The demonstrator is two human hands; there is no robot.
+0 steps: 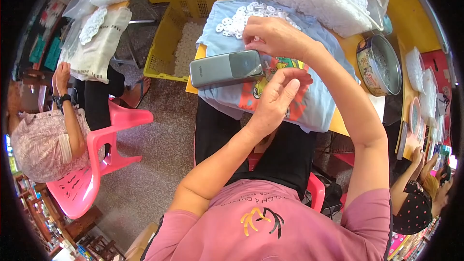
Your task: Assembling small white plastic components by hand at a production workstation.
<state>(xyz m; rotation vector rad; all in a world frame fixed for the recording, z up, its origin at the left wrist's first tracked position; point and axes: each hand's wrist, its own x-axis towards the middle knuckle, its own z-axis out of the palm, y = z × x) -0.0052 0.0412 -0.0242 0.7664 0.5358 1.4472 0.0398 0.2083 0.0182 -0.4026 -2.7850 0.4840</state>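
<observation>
Small white plastic rings (235, 21) lie heaped on the blue cloth (309, 101), just beyond the grey phone (226, 68). Right hand (273, 36) pinches some; left hand (279, 97) hovers released. They look light, rigid, slippery; best pinched by the rim.

Lying heaped on a light blue cloth (309, 101) at its far end: small white plastic rings (234, 21), flat and loosely scattered, touching one another. Resting nearer, just beside the pile, flat on the same cloth: a grey phone (225, 68), dark screen upward, long side running left to right, slightly tilted.
</observation>
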